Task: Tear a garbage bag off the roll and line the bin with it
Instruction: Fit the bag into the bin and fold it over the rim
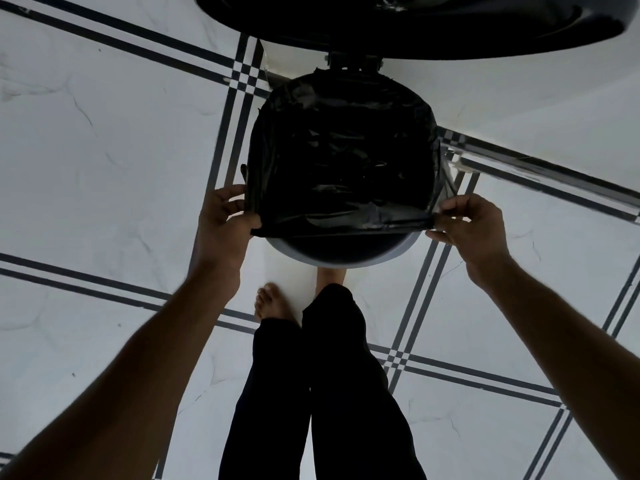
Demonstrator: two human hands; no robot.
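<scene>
A: Head view, lower centre of the frame: two legs in dark trousers (332, 393) are seen from above, with a bare foot (268, 303) set on the white marble-look floor tiles with dark double border lines (104, 168).

B: And the hands?

A: Just above the middle, the left hand (221, 226) is seen at centre left. Its thumb and fingers are pinched on the near left corner of the glossy black plastic garbage bag (343, 150). The right hand (474, 230) is placed at centre right, and its fingertips are clamped on the near right corner of the same bag.

B: Where is the bag found?

A: It is spread over the mouth of the round grey bin (346, 254) in the middle of the frame. The far and side parts of the rim are covered by it. The near edge of the bag is held stretched in a straight line between the two hands, and the near arc of the rim is left bare below that line.

B: Anything farther off?

A: At the top of the frame, the round black hinged lid (415, 26) is seen raised behind the bin.
</scene>
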